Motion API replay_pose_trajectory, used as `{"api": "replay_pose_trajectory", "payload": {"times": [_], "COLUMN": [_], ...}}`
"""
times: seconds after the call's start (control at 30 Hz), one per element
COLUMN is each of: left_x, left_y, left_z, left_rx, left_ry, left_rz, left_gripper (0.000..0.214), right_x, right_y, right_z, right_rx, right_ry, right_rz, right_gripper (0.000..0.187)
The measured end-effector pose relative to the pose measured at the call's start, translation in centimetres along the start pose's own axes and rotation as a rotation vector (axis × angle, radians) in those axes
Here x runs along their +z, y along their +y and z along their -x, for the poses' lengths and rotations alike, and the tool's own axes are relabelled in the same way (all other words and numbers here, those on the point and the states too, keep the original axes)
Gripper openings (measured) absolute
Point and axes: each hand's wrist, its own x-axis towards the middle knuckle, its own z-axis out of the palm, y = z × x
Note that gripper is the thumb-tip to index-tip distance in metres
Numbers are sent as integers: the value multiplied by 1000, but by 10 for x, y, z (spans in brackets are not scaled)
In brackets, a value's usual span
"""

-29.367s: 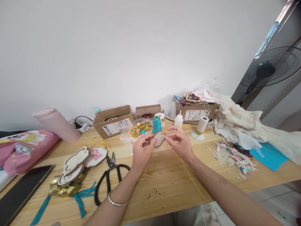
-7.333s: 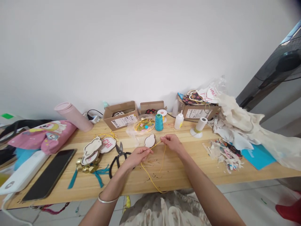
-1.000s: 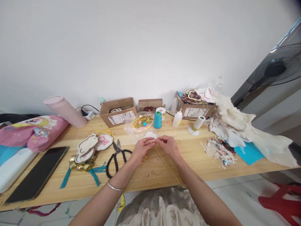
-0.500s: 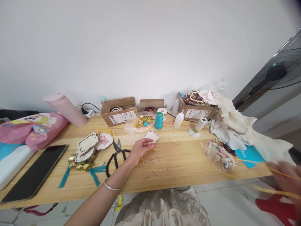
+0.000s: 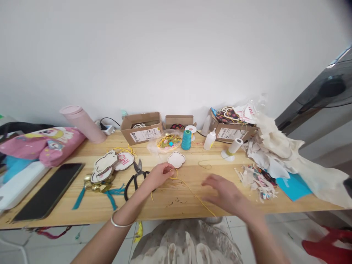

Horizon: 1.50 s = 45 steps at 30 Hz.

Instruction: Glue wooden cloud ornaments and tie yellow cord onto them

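My left hand (image 5: pixel 159 175) rests on the wooden table (image 5: pixel 192 190) with its fingers pinched on a yellow cord (image 5: pixel 189 189). The cord runs right and down toward the table's front edge. Just beyond that hand lies a white cloud-shaped wooden piece (image 5: pixel 176 159). My right hand (image 5: pixel 226 193) hovers over the table to the right of the cord, blurred by motion, fingers seemingly spread.
Black scissors (image 5: pixel 134 178) lie left of my left hand. Further left are cloud-shaped pieces with gold bells and teal tassels (image 5: pixel 106 172), a black phone (image 5: pixel 49 190) and a pink bottle (image 5: pixel 82 123). Cardboard boxes (image 5: pixel 141 128), a teal thread spool (image 5: pixel 186 140), a glue bottle (image 5: pixel 209 139) and paper scraps (image 5: pixel 255 179) stand behind and right.
My right hand had swung far out to the right pulling the yellow cord; it has now come back over the table near the cord. My left hand stayed pinched on the cord.
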Motion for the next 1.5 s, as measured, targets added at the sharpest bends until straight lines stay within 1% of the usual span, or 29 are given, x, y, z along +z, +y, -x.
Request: {"api": "replay_pose_trajectory", "payload": {"times": [0.07,0.1,0.17,0.23,0.3,0.4,0.43,0.5,0.57,0.67,0.7,0.8,0.87,0.97,1.03,1.17,1.23,1.3,1.4,1.5], "left_x": [0,0,2,3,4,3,2,1,0,1,2,5,7,8,7,8,10,15,23,27], "left_y": [-2,-1,3,8,12,11,10,6,2,1,2,7,10,15,17,16,12,8,3,3], "left_z": [5,7,11,14,16,16,15,11,8,4,3,4,7,12,14,14,12,8,2,-3], "left_rx": [8,2,-21,-59,-113,-133,-121,-108,-107,-112,-138,-283,-359,-406,-428,-481,-465,-428,-427,-443], "left_ry": [40,53,63,56,45,35,17,-58,-150,-207,-214,-243,-290,-405,-452,-478,-509,-518,-456,-323], "left_rz": [-86,-107,-122,-125,-134,-129,-121,-109,-94,-31,3,143,257,373,417,493,530,574,619,660], "left_gripper": [20,20,23,28,33,30,27,23,27,29,29,28,31,39,42,44,42,41,39,31], "right_x": [37,54,84,103,110,101,96,83,73,63,62,64,67,71,70,60,55,56,63,71], "right_y": [-12,-12,-5,10,27,50,56,66,72,73,72,68,66,67,67,61,54,48,46,52], "right_z": [-24,-34,-48,-56,-59,-57,-55,-52,-50,-51,-52,-57,-61,-63,-62,-56,-56,-59,-69,-82], "right_rx": [-16,-45,-86,-93,-81,-35,-5,60,119,179,191,206,213,204,182,86,40,43,90,78], "right_ry": [-100,-120,-119,-103,-86,-35,-15,25,64,93,94,82,62,20,-51,-242,-278,-304,-332,-352], "right_rz": [152,191,218,220,205,150,126,71,19,-66,-102,-234,-317,-382,-372,-290,-249,-255,-431,-625], "right_gripper": [7,8,7,8,9,11,12,11,11,10,10,9,10,15,19,29,28,28,30,29]}}
